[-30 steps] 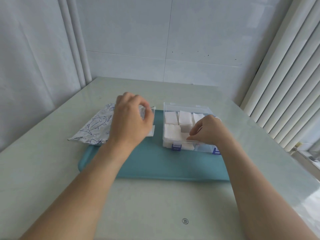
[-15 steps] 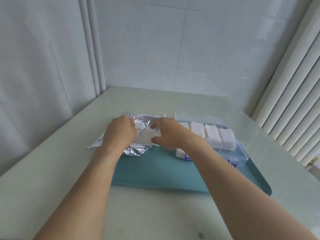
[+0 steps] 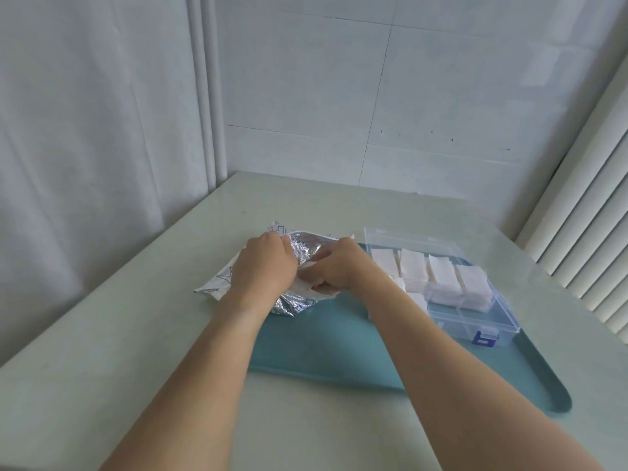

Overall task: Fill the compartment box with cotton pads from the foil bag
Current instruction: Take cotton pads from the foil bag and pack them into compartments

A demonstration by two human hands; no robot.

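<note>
The silver foil bag (image 3: pixel 299 248) with a blue fish print lies at the left end of the teal tray (image 3: pixel 326 348), its mouth open. My left hand (image 3: pixel 263 266) grips the bag's upper edge and holds the mouth open. My right hand (image 3: pixel 338 268) reaches into the mouth, its fingers curled round white cotton pads (image 3: pixel 306 287). To the right stands the clear compartment box (image 3: pixel 475 319), lid open, with white pads (image 3: pixel 438 271) stacked in its rear compartments. The front right compartments show no pads.
The tray lies on a pale green table (image 3: pixel 102 351). A tiled wall stands behind, a curtain at the left, vertical blinds (image 3: pixel 584 239) at the right. The box has a blue latch (image 3: pixel 484 338) on its front.
My right hand has left the box and moved left into the foil bag's mouth, where it now grips pads. My left hand has shifted its hold on the bag. The view swung left.
</note>
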